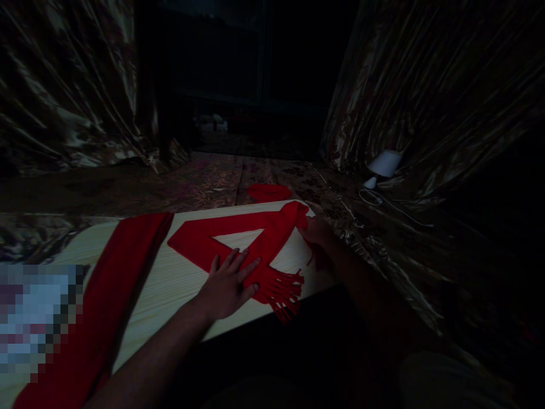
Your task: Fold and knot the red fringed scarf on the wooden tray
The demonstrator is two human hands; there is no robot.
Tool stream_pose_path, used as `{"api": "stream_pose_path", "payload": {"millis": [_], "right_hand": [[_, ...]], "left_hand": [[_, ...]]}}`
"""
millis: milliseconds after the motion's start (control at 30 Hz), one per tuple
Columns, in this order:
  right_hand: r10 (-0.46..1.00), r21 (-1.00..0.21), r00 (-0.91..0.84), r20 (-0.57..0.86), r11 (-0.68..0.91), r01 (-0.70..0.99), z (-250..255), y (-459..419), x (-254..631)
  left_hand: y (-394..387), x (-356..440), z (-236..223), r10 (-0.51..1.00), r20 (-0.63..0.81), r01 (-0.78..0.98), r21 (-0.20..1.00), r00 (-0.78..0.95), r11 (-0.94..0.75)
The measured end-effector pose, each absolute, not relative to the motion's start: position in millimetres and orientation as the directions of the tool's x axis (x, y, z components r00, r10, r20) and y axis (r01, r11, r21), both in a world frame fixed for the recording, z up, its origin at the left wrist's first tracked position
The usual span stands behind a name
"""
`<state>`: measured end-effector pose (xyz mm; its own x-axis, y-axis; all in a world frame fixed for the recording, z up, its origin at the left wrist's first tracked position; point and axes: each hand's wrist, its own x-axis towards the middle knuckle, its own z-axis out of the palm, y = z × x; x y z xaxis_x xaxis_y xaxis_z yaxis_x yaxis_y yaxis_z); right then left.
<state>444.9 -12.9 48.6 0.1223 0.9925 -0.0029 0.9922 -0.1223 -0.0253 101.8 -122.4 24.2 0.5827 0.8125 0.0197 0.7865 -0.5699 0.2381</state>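
A red fringed scarf (232, 221) lies bent into a triangle on a pale wood-grain board (159, 284). My left hand (227, 284) rests on it with fingers spread, where two lengths cross just above the fringe (284, 289). At the far right corner of the board, my right hand (316, 230) is closed on a bunched part of the same scarf. Some of that part hangs in shadow past the hand, so its end is hard to make out.
Another red cloth strip (121, 272) crosses the board's left side, near a blurred-out rectangle (34, 312). Beyond the board lies a red bundle (269, 192) on patterned fabric. A small white lamp (384, 163) with a cord stands at right. Curtains (68, 85) hang behind; the room is dark.
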Motion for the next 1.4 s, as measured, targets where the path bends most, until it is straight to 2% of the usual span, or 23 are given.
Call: {"api": "stream_pose_path", "payload": {"millis": [100, 233, 333, 433, 533, 633, 900, 1167, 1400], "right_hand": [[0.98, -0.021, 0.197, 0.037, -0.197, 0.98, 45, -25, 446], [0.981, -0.143, 0.195, 0.011, -0.192, 0.971, 45, -32, 451], [0.96, -0.4, 0.274, 0.062, -0.228, 0.888, 36, -38, 455], [0.896, -0.713, 0.415, 0.158, -0.188, 0.676, 17, -43, 459], [0.84, -0.839, 0.495, 0.224, -0.092, 0.537, -1, -44, 461], [0.796, -0.882, 0.547, 0.258, -0.037, 0.47, -10, -40, 461], [0.754, -0.964, 0.63, 0.187, 0.016, 0.267, -12, -34, 477], [0.764, -0.955, 0.624, 0.163, -0.036, 0.293, -22, -27, 485], [0.753, -0.949, 0.643, 0.14, -0.083, 0.304, -12, -32, 480]], "left_hand": [[-122, 101, 22, 0.809, 0.033, 0.785, 0.219, 0.587, -0.579], [-118, 99, 21, 0.805, 0.063, 0.783, 0.199, 0.59, -0.59], [-115, 97, 20, 0.799, 0.091, 0.778, 0.187, 0.594, -0.6], [-112, 95, 16, 0.792, 0.131, 0.774, 0.167, 0.596, -0.61], [-107, 94, 12, 0.787, 0.172, 0.774, 0.152, 0.592, -0.615], [-102, 92, 9, 0.781, 0.204, 0.768, 0.154, 0.591, -0.622], [-105, 91, 13, 0.781, 0.287, 0.777, 0.156, 0.555, -0.61], [-110, 93, 21, 0.824, 0.141, 0.801, 0.196, 0.548, -0.566], [-112, 92, 22, 0.824, 0.13, 0.787, 0.246, 0.552, -0.566]]}}
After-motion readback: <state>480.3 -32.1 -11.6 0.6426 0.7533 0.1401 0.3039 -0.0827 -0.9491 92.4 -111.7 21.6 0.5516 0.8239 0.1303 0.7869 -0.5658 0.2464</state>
